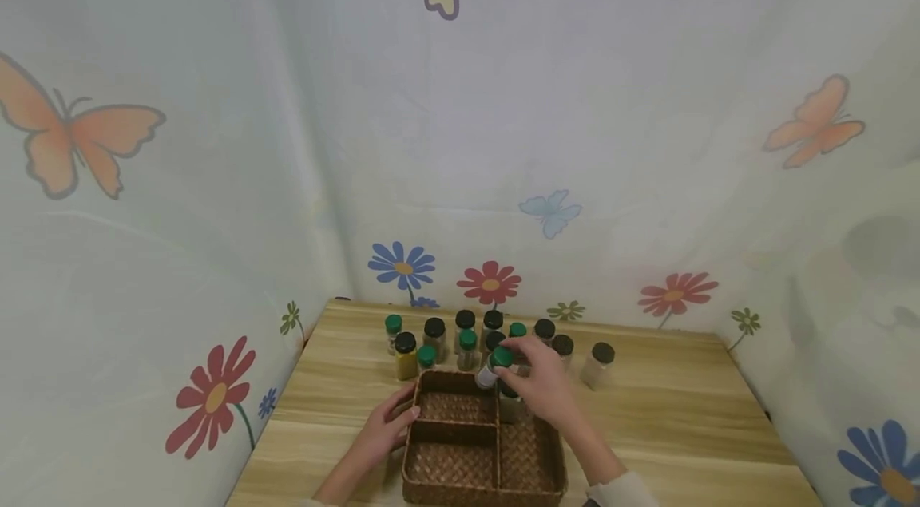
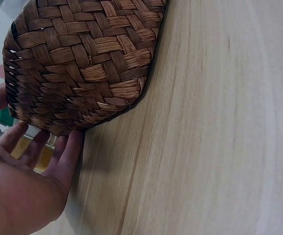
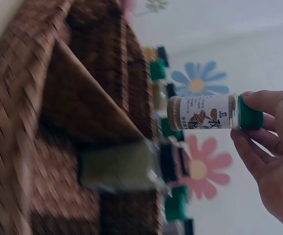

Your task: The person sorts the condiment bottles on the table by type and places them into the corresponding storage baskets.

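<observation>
My right hand [image 1: 544, 386] pinches the green cap of a small spice jar [image 3: 205, 112] between thumb and fingers. The jar has a white printed label and is held tilted above the back of a brown woven basket [image 1: 481, 494], near its divider. At the basket's back left corner, my left hand [image 2: 31, 188] grips the wall, its fingers against the outer weave. A dark-capped jar [image 3: 122, 166] stands in the basket's right compartment, blurred in the right wrist view and partly hidden by my hand in the head view. Both left compartments show bare woven bottoms.
Behind the basket stand several spice jars with black or green caps, among them a yellow-filled jar [image 1: 406, 359]. One black-capped jar [image 1: 598, 365] stands apart at the right. The wooden table [image 1: 676, 419] meets a cloth backdrop [image 1: 618, 196] with flowers and butterflies.
</observation>
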### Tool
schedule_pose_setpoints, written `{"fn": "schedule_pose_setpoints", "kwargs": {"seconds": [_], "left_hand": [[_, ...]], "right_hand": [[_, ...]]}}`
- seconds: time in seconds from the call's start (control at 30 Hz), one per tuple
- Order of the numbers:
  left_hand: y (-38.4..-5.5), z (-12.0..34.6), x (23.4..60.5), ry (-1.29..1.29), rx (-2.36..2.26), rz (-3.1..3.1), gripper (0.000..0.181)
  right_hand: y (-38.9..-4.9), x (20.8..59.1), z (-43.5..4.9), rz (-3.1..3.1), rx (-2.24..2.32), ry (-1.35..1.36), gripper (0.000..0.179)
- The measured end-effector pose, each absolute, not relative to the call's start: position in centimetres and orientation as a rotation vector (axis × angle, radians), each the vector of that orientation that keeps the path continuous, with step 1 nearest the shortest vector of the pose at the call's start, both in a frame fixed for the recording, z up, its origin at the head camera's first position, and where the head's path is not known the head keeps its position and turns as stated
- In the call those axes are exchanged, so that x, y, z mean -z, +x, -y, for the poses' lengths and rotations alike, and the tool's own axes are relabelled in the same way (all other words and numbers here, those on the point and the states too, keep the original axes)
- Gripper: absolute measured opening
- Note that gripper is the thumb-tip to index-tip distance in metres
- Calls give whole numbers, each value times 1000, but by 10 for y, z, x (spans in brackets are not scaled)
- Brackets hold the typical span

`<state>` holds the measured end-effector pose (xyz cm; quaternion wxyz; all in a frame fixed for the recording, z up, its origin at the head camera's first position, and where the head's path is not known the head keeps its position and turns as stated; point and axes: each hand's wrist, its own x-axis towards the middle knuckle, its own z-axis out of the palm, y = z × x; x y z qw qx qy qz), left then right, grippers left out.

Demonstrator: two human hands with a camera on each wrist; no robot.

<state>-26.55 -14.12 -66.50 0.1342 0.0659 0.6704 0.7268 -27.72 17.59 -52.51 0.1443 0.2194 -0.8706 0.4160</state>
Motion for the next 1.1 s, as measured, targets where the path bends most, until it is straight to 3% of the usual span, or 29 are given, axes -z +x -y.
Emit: {"fn": "schedule_pose_setpoints", "kwargs": {"seconds": [0.53,1.1], "left_hand": [[-271,147,671,192,-2091,-1927,62],[-270,144,670,178,-2086,-1927,64]], "right_hand": [[-307,587,-92,2623,-1085,761,33],[-318,605,-73,2715,-989,783,34]]}}
